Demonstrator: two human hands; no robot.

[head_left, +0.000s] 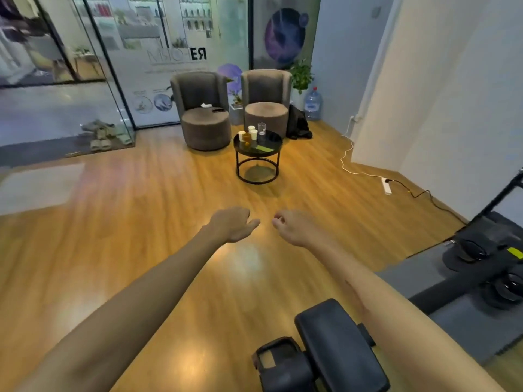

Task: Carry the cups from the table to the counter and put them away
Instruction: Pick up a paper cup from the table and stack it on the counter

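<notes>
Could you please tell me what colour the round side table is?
Black, top and frame; the round side table shows in the head view.

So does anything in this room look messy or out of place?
Mostly tidy. The cups stand upright on the round table, nothing spilled. Odd bits: a power strip and its cords trail loose across the floor, and a dark bag is slumped beside the right armchair.
</notes>
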